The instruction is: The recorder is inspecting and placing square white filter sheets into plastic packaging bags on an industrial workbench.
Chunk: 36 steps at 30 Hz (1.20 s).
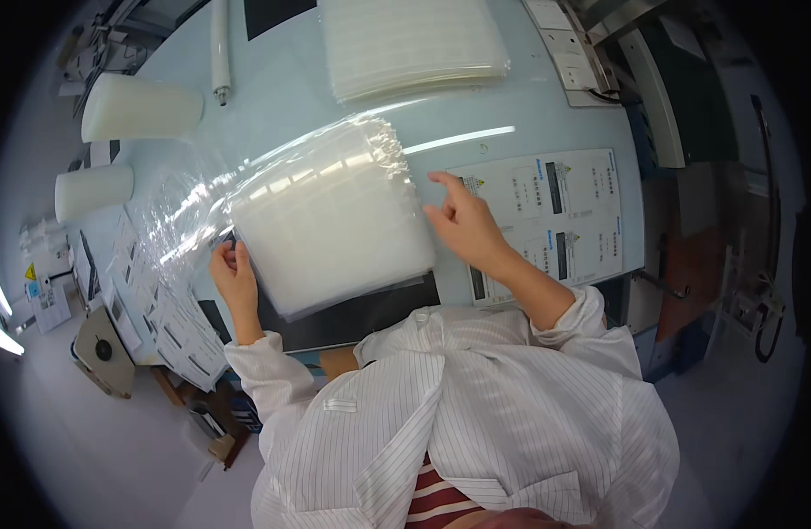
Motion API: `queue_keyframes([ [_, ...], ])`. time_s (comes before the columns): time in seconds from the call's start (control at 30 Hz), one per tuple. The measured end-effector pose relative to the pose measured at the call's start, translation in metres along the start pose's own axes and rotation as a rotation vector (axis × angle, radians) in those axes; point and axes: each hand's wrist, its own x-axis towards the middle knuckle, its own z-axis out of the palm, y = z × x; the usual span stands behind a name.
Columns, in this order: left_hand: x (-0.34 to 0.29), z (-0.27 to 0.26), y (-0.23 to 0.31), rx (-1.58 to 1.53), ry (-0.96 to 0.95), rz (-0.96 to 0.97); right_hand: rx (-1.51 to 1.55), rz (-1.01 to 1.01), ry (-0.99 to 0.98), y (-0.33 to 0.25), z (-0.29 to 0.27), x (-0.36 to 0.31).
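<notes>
A thick stack of clear plastic sheets or bags lies in front of me, its far right edge crinkled. My left hand is at the stack's left edge, fingers curled in toward the thumb; whether a bit of film is between them is hidden. Loose clear film spreads shiny and wrinkled just beyond that hand. Beside the stack's right edge, my right hand hovers with index finger and thumb apart, holding nothing. A black mat shows under the stack's near edge.
Printed label sheets lie on the right of the pale table. Another clear plastic stack is at the back. Two whitish rolls stand at left, near a white roller. More printed sheets lie left.
</notes>
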Motion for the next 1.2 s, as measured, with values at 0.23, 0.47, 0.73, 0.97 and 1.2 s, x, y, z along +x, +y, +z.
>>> queue_keyframes([
  [0.23,0.055,0.073,0.171,-0.145,-0.293,0.308,-0.029,-0.263,0.830,0.071,-0.104,0.156],
  [0.47,0.060,0.227,0.273,-0.195,-0.381,0.943,-0.069,-0.024,0.703,0.059,-0.100,0.179],
  [0.73,0.052,0.294,0.282,0.263,-0.129,1.344,0.476,0.107,0.724,0.061,-0.083,0.167],
  [0.97,0.065,0.278,0.289,0.040,-0.260,1.292,1.246,0.000,0.386,0.036,-0.091,0.158],
  [1.2,0.047,0.249,0.290,-0.074,-0.315,1.135,1.107,0.076,0.498,0.028,-0.078,0.149],
])
